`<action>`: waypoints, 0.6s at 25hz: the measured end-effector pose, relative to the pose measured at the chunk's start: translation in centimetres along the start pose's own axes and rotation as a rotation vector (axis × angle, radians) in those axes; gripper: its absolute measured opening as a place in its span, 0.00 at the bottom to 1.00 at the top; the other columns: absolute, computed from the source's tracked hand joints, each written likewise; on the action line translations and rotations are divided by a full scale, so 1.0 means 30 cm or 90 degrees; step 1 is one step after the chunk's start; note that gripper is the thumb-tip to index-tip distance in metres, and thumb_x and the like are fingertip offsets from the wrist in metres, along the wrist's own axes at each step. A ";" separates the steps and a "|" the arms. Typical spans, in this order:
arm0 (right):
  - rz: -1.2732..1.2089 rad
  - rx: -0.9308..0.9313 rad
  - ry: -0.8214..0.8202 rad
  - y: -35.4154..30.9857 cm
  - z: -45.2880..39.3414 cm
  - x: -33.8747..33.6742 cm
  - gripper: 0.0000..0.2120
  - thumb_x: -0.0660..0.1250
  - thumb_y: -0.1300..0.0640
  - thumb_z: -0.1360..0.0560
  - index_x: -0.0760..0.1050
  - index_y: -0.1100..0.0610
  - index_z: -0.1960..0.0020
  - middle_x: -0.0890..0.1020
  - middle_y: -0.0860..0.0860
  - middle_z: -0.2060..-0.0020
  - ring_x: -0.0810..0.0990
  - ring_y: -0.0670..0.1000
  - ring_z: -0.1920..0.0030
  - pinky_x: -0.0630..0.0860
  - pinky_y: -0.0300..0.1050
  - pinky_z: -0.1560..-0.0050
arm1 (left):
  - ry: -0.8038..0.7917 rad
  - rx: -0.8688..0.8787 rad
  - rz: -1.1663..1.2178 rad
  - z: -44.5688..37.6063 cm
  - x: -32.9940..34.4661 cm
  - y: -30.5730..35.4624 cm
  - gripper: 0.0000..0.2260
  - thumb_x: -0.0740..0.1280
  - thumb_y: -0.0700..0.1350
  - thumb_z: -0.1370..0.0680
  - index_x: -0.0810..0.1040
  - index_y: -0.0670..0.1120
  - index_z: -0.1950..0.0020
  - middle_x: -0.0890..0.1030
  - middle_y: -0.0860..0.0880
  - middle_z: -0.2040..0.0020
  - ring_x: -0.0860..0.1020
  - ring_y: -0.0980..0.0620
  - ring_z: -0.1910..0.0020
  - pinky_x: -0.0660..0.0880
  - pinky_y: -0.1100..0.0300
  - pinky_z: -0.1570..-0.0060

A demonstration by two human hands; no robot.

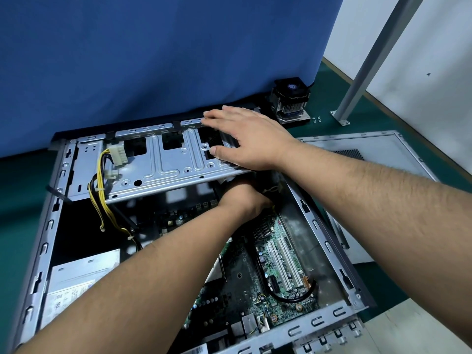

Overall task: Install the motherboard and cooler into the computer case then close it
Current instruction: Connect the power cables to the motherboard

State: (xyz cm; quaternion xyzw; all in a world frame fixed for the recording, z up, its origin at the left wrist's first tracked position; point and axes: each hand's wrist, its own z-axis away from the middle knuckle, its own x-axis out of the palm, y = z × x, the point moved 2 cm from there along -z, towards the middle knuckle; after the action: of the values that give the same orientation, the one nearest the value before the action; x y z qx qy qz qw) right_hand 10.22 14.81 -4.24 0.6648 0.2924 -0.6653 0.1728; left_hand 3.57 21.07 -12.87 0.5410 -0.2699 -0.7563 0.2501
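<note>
Motherboard [275,259] already lies inside the open computer case [329,241], down on the case floor; I can't tell if it's screwed in. My right hand [245,139] rests flat on the raised drive cage [163,162], fingers straight, steadying it. My left hand [242,200] reaches under the cage; its fingers are hidden, so I can't tell their state. Cooler [291,100] sits on the desk beyond the case, not mounted. Side panel [378,146] lies beside the case, off. Left: seat board, cooler, panel.
</note>
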 end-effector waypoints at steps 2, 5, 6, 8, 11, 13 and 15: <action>0.000 0.000 0.000 -0.001 -0.001 0.000 0.34 0.54 0.32 0.23 0.58 0.40 0.19 0.59 0.37 0.20 0.55 0.47 0.19 0.55 0.57 0.20 | -0.005 -0.001 -0.002 -0.001 0.001 0.000 0.23 0.77 0.49 0.27 0.80 0.45 0.33 0.82 0.43 0.38 0.80 0.41 0.41 0.76 0.50 0.38; -0.004 0.002 0.002 0.000 -0.003 0.000 0.34 0.54 0.32 0.23 0.59 0.40 0.20 0.59 0.36 0.20 0.55 0.46 0.19 0.55 0.57 0.21 | -0.011 -0.021 0.005 -0.006 0.002 -0.002 0.24 0.78 0.49 0.28 0.81 0.46 0.34 0.83 0.44 0.39 0.81 0.42 0.42 0.77 0.50 0.39; -0.006 0.003 0.002 0.001 -0.002 0.001 0.33 0.55 0.32 0.23 0.59 0.40 0.20 0.59 0.36 0.20 0.55 0.46 0.19 0.56 0.57 0.21 | -0.013 -0.025 0.005 -0.007 0.003 -0.003 0.24 0.79 0.49 0.28 0.81 0.45 0.34 0.83 0.44 0.39 0.80 0.42 0.42 0.77 0.50 0.39; -0.005 0.002 0.003 0.002 -0.002 0.002 0.33 0.55 0.32 0.23 0.59 0.40 0.20 0.59 0.36 0.20 0.55 0.47 0.19 0.56 0.57 0.21 | -0.013 -0.026 0.009 -0.006 0.005 -0.004 0.24 0.79 0.49 0.29 0.81 0.45 0.35 0.83 0.44 0.40 0.81 0.42 0.42 0.77 0.51 0.39; -0.002 0.003 0.004 0.002 -0.001 0.003 0.34 0.54 0.32 0.23 0.59 0.40 0.20 0.59 0.36 0.20 0.55 0.46 0.19 0.56 0.57 0.21 | -0.004 -0.004 0.016 -0.001 0.005 -0.004 0.22 0.78 0.47 0.28 0.82 0.45 0.36 0.84 0.43 0.41 0.81 0.42 0.43 0.78 0.52 0.42; -0.003 0.002 0.008 0.003 0.001 0.002 0.33 0.54 0.32 0.23 0.59 0.40 0.20 0.59 0.36 0.20 0.55 0.46 0.19 0.56 0.57 0.20 | -0.006 0.006 0.000 0.002 0.010 -0.004 0.21 0.77 0.47 0.28 0.82 0.46 0.36 0.84 0.44 0.42 0.81 0.43 0.45 0.78 0.54 0.45; -0.004 0.002 0.009 0.003 0.001 0.002 0.33 0.55 0.32 0.23 0.59 0.40 0.20 0.59 0.36 0.20 0.55 0.46 0.19 0.56 0.56 0.20 | -0.005 -0.001 -0.018 -0.002 0.016 -0.005 0.20 0.77 0.49 0.28 0.82 0.46 0.38 0.84 0.45 0.43 0.81 0.43 0.47 0.78 0.55 0.48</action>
State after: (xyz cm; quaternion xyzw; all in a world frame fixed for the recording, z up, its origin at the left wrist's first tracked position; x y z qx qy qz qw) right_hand 10.26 14.74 -4.31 0.6688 0.2945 -0.6618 0.1673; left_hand 3.47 20.85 -13.32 0.5415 -0.2624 -0.7622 0.2386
